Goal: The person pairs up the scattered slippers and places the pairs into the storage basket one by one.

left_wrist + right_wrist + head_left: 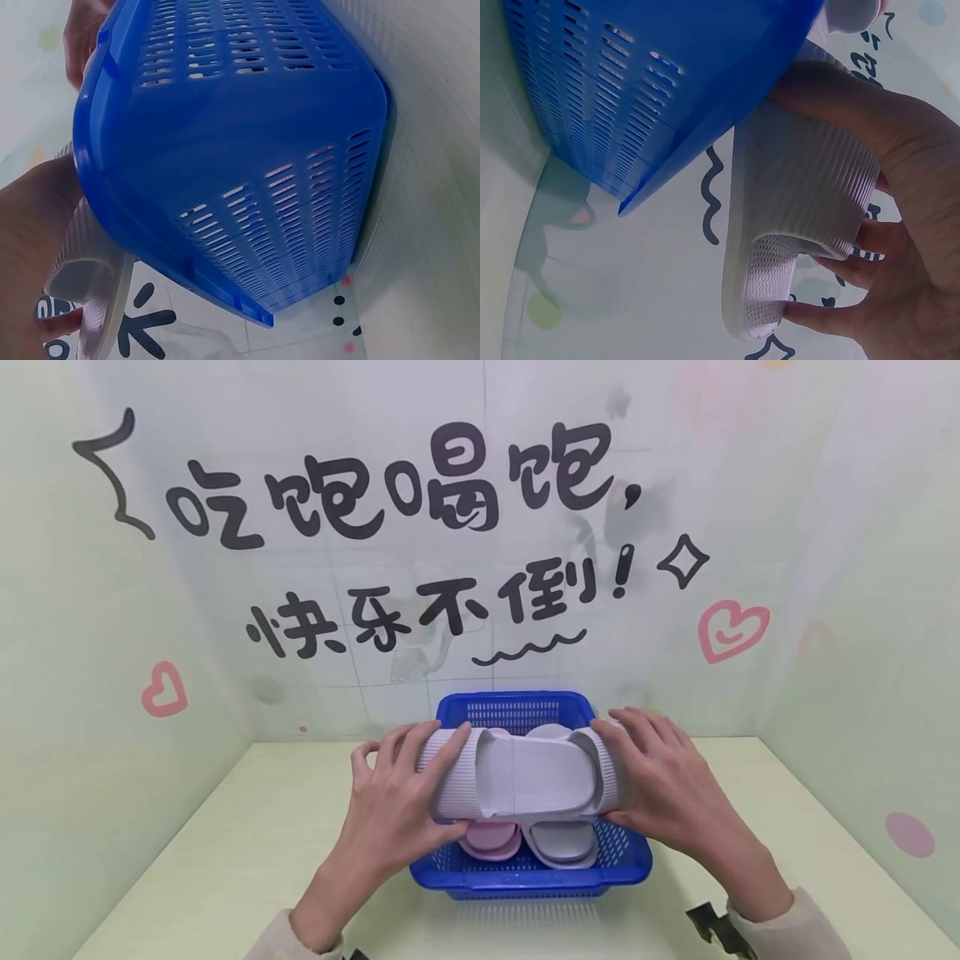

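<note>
A pair of pale lilac slippers [453, 777] is held sideways above the blue basket [525, 883], straps at the outer ends and soles overlapping between them. My left hand [393, 802] grips the left strap end, thumb below and fingers over the top. At the opposite end my right hand [667, 785] holds the other ribbed strap [810, 180], as the right wrist view shows closely. Inside the basket, beneath the held pair, lie a pink slipper [491, 839] and a greyish slipper [564, 847]. The held pair hides much of the basket's contents.
The basket stands on a pale table [225, 860], close to the back wall [390, 693] with its dark lettering. Side walls rise at left and right. More pale slipper tops [551, 732] show at the basket's far end.
</note>
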Demonstrator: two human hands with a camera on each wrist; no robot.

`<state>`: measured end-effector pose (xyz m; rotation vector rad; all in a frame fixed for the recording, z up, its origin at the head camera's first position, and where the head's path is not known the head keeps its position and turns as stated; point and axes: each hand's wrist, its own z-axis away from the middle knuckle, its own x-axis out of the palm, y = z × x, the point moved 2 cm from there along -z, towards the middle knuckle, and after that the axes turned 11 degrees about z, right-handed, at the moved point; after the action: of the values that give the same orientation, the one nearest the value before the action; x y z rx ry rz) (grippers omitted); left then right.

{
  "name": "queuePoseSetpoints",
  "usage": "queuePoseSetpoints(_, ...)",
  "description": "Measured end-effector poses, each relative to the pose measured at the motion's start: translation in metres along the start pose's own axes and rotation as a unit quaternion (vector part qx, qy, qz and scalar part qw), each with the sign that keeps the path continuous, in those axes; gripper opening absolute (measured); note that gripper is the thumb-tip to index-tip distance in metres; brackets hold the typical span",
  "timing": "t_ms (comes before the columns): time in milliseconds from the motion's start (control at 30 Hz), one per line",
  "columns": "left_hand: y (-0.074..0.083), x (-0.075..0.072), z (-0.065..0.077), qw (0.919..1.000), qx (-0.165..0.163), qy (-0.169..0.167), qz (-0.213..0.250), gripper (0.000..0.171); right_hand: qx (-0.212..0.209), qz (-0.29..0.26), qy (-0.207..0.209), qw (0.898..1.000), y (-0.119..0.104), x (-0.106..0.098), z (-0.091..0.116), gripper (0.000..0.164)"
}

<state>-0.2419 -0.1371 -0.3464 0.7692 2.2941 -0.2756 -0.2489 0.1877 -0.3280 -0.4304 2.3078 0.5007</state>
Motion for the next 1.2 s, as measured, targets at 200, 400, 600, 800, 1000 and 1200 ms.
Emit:
queuePoseSetpoints(200, 0.002, 0.000, 0.000, 1.0000, -0.005, -0.004, -0.002, 0.122, 0.009, 0.002, 0.001, 1.000, -0.002, -0.001, -0.001, 0.113)
queuePoseSetpoints(400, 0.003, 0.000, 0.000, 1.0000, -0.005, -0.001, -0.005, 0.122, 0.015, 0.006, -0.002, 1.000, -0.004, -0.001, -0.001, 0.114)
queuePoseSetpoints(600, 0.005, 0.000, 0.000, 1.0000, 0.000, -0.003, -0.001, 0.121, 0.012, 0.010, -0.003, 1.000, -0.007, -0.001, -0.002, 0.115)
queuePoseSetpoints(800, 0.007, 0.001, 0.000, 1.0000, -0.003, 0.000, 0.001, 0.122, 0.019, 0.012, 0.004, 1.000, -0.009, 0.000, -0.002, 0.113)
queuePoseSetpoints(1000, 0.006, 0.000, 0.000, 1.0000, -0.003, -0.002, -0.006, 0.122, -0.001, 0.016, -0.001, 1.000, -0.012, 0.002, -0.002, 0.107)
queuePoseSetpoints(1200, 0.005, 0.000, 0.000, 1.0000, -0.003, 0.001, -0.006, 0.122, 0.001, 0.009, -0.012, 1.000, -0.015, 0.003, -0.001, 0.081)
